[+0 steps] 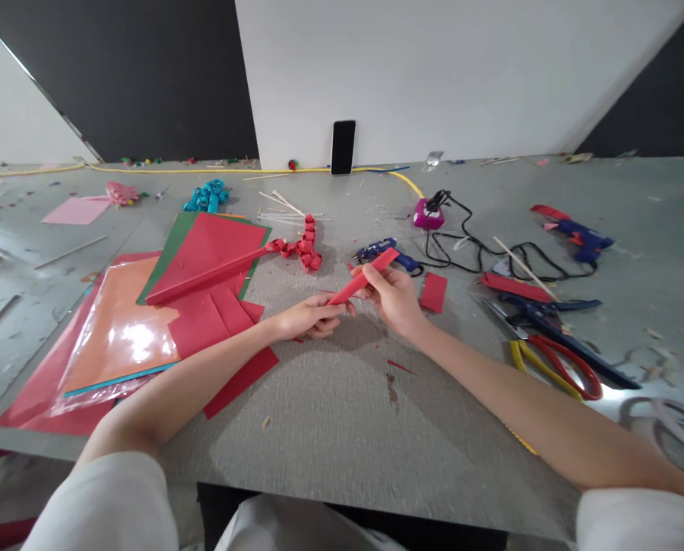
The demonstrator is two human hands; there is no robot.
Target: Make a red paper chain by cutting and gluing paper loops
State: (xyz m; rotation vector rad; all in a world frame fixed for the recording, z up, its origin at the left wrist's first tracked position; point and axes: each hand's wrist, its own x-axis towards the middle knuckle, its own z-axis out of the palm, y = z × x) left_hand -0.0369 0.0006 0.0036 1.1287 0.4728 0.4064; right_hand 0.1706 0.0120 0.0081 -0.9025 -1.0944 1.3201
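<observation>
Between my two hands is a narrow red paper strip (350, 289), slanting up to the right above the table. My left hand (313, 316) pinches its lower end between thumb and fingers. Nearer the upper end, my right hand (392, 297) grips the same strip, thumb on top. Behind my right hand lies a blue glue gun (389, 249), partly hidden. A small red paper piece (434, 292) rests just right of that hand. Beyond my left hand sits a red folded-paper chain (306, 246).
Red sheets (216, 245), an orange sheet in a plastic sleeve (118, 321) and red offcuts lie at left. To the right are scissors (548, 367), a second glue gun (583, 239), black cords and a purple power block (428, 214). A phone (343, 147) leans on the wall.
</observation>
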